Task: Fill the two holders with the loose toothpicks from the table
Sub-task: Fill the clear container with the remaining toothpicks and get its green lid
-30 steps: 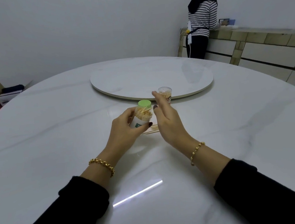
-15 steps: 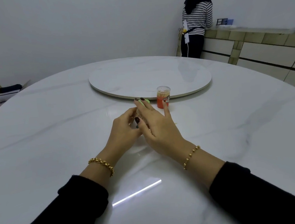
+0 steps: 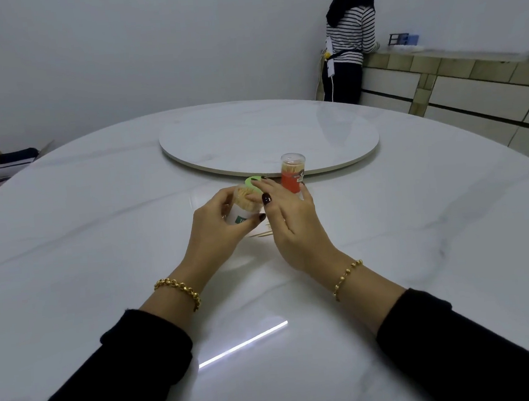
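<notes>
Right hand [image 3: 294, 226] shifts rightward, uncovering the tilted holder [image 3: 238, 213]; its thumb and forefinger pinch the green lid [image 3: 250, 181], while left hand [image 3: 218, 233] fingers clamp the body.

A turntable [image 3: 251, 137] was set at the middle of the worktop [image 3: 101, 246]. The first holder [image 3: 292, 174] was stood just before its front edge. The second holder [image 3: 241, 208], nearer and to the left, was held in the left hand [image 3: 214, 230], its top pinched by the fingers [image 3: 271, 185] of the right hand [image 3: 291, 226]. Loose toothpicks [image 3: 264, 232] were laid on the worktop between the hands.
</notes>
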Demonstrator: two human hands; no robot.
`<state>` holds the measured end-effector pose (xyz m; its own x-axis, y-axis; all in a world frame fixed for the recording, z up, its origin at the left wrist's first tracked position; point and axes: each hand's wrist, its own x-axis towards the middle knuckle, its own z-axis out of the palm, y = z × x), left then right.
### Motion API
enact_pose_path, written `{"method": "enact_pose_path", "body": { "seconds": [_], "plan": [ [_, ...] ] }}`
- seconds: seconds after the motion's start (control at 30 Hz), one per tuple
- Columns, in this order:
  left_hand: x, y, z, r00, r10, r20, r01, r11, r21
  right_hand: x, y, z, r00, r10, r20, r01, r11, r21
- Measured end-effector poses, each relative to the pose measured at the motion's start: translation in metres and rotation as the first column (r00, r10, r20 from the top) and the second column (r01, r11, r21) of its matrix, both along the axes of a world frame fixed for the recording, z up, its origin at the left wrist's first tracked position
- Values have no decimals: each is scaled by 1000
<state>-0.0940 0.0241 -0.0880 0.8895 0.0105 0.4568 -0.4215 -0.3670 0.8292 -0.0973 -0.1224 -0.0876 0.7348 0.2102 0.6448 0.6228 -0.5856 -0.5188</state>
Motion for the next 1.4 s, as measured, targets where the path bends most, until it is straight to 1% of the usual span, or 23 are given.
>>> {"method": "enact_pose_path", "body": {
  "seconds": [0.07, 0.2, 0.23, 0.3, 0.37, 0.4, 0.43, 0.5, 0.57, 0.7, 0.8, 0.93, 0.97, 1.1, 1.17, 1.4],
  "plan": [
    [1, 1, 0, 1000, 8, -11, -8, 1000, 16, 3, -2, -1, 999, 39, -5, -38, 998, 46],
    [2, 3, 0, 999, 22, -34, -22, 1000, 9, 11, -14, -1, 999, 29, -29, -26, 993, 117],
    [3, 3, -1, 999, 29, -45, -29, 1000, 8, 14, -19, -2, 997, -2, -73, 11, 991, 132],
    [4, 6, -2, 997, 40, -65, -40, 999, 4, 19, -30, -4, 971, -87, -221, 117, 985, 127],
    [6, 8, -3, 996, 47, -77, -47, 999, 4, 23, -43, -6, 915, -132, -380, 168, 984, 62],
    [6, 9, -3, 996, 49, -81, -49, 999, 7, 24, -49, -7, 884, -144, -445, 159, 987, -3],
    [7, 9, -3, 995, 51, -83, -50, 999, 11, 25, -52, -8, 854, -163, -494, 139, 987, -85],
    [7, 9, -4, 995, 49, -88, -49, 999, 9, 24, -52, -10, 827, -206, -523, 104, 970, -218],
    [7, 8, -4, 995, 45, -89, -45, 999, 5, 24, -46, -11, 834, -198, -515, 57, 959, -277],
    [7, 7, -4, 996, 50, -80, -49, 999, 13, 21, -34, -12, 846, -107, -523, -101, 930, -354],
    [6, 8, -3, 996, 57, -72, -55, 998, 28, 21, -33, -12, 891, -54, -451, -143, 909, -391],
    [6, 8, -3, 996, 50, -70, -47, 998, 35, 26, -36, -14, 937, -60, -343, -31, 967, -254],
    [5, 8, -3, 996, 44, -72, -42, 999, 35, 27, -37, -14, 948, -69, -312, -9, 970, -243],
    [4, 7, -2, 995, 31, -90, -29, 999, 24, 29, -42, -13, 965, -150, -215, 64, 930, -362],
    [2, 6, -1, 995, 18, -98, -16, 1000, 17, 32, -46, -14, 962, -193, -192, 104, 913, -395],
    [-3, -1, -1, 992, -24, -122, 25, 1000, 5, 37, -57, -13, 943, -290, -162, 220, 910, -350]
  ]
}}
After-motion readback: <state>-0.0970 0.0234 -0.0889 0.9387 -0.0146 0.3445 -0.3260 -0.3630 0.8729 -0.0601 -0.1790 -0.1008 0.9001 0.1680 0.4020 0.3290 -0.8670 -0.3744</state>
